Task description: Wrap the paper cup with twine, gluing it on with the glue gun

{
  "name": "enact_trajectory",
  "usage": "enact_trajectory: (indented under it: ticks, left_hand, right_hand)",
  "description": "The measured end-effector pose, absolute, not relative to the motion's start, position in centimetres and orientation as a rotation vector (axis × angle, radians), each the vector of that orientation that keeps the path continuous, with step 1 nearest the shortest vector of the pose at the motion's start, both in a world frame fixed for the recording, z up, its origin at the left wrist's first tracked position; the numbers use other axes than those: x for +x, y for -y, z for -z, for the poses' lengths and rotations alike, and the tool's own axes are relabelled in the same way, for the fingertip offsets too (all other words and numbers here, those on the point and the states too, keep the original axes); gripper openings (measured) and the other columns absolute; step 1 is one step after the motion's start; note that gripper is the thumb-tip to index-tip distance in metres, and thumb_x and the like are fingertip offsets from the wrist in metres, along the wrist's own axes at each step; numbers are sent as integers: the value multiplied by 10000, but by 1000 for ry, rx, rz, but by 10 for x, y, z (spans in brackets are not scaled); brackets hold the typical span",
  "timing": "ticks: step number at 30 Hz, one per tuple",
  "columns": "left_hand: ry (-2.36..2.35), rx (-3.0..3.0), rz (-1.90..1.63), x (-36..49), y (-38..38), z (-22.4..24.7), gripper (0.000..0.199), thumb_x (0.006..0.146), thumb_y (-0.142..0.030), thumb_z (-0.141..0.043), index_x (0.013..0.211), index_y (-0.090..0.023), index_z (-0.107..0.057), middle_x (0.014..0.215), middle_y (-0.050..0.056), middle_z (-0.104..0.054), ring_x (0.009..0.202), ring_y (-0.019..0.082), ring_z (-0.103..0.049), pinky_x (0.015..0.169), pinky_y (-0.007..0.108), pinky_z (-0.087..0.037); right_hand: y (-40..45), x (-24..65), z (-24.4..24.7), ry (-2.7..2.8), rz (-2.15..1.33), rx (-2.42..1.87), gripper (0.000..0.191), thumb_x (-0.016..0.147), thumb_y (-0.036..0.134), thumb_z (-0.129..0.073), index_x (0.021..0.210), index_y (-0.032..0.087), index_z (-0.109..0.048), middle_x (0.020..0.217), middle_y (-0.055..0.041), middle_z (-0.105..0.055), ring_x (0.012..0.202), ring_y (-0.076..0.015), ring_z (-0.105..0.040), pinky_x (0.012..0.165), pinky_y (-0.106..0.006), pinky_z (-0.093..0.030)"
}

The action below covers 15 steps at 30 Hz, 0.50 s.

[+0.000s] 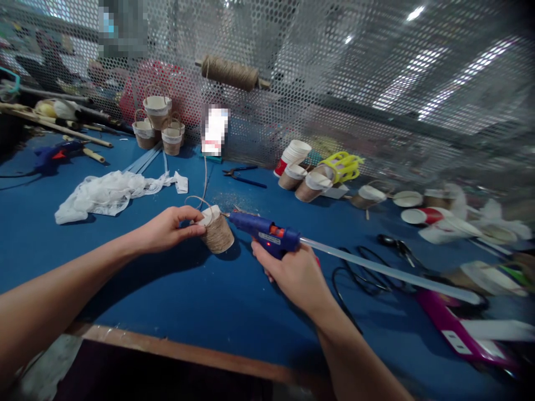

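Note:
My left hand [181,227] pinches the rim of a small paper cup [217,233] wrapped in brown twine, which is tilted over the blue table. A strand of twine [205,178] runs from the cup back toward the far side of the table. My right hand [292,267] is closed around a blue hot glue gun [267,229] with a small red light lit. Its nozzle points left, at the cup's upper edge; whether the two touch I cannot tell. Out of the gun's rear sticks a long translucent glue stick [388,270].
Twine-wrapped cups with handles [157,114] are stacked at the back left, near white lace [100,195]. Pliers [246,177] lie mid-table. More cups [314,185], black cable [368,273] and a purple tool [455,328] occupy the right. A twine spool [229,72] hangs on the mesh [292,106].

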State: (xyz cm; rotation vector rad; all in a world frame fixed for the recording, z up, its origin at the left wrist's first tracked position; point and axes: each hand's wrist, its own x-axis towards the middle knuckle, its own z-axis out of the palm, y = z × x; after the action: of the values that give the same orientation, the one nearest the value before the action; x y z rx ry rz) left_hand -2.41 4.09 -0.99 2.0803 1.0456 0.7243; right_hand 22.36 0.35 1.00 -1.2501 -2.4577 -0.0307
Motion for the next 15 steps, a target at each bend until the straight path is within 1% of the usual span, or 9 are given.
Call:
enact_trajectory:
  ticks: [2,4,7,10,11,13,15]
  left_hand:
    - [-1046,2085,-726,-24,-40,10,195,817,-292,-466,842,-135,-578,872,63,-613,852,183,-554,801,328,-415]
    - [-1050,2095,-731,-24,-40,10,191,817,-292,-467,833,-137,-577,868,61,-616,845,185,-558,793,323,-419]
    - [-1052,2109,-766,-23,-39,11,187,814,-297,-474,827,-142,-577,858,55,-622,832,182,-565,780,310,-425]
    - [-1050,2119,-802,-23,-39,13,177,813,-290,-479,839,-149,-582,874,56,-629,845,180,-567,788,312,-429]
    - [-1053,2121,-808,-23,-39,14,174,812,-286,-480,849,-150,-583,880,59,-630,848,180,-567,791,316,-430]
    - [-1057,2127,-818,-22,-40,15,175,811,-282,-481,868,-150,-581,886,65,-629,845,178,-567,790,322,-434]
    - [-1050,2148,-837,-22,-40,16,174,811,-281,-479,861,-148,-579,886,69,-625,838,175,-565,791,325,-435]
  right_hand:
    - [-4,221,-10,2358,-128,-1320,297,777,187,-408,822,168,-701,456,-14,-533,414,-126,-481,448,-253,-373]
    - [-3,218,-11,2192,-338,-1427,236,777,246,-463,740,158,-678,430,0,-525,385,-121,-486,428,-246,-385]
    - [-5,214,-15,1902,-666,-1535,266,778,343,-514,614,151,-600,374,27,-480,335,-107,-468,407,-236,-398]
    - [-16,217,-15,1604,-930,-1438,215,717,364,-585,664,157,-561,390,60,-452,338,-89,-429,393,-230,-379]
    - [-21,219,-13,1493,-983,-1405,205,681,355,-616,684,161,-548,414,66,-459,354,-85,-428,391,-226,-374]
    - [-33,226,-11,1377,-954,-1429,210,622,322,-653,640,167,-514,476,50,-502,413,-88,-470,432,-229,-403]
    - [-46,233,-9,1345,-898,-1511,178,629,299,-638,644,160,-529,539,16,-556,466,-102,-517,472,-241,-433]
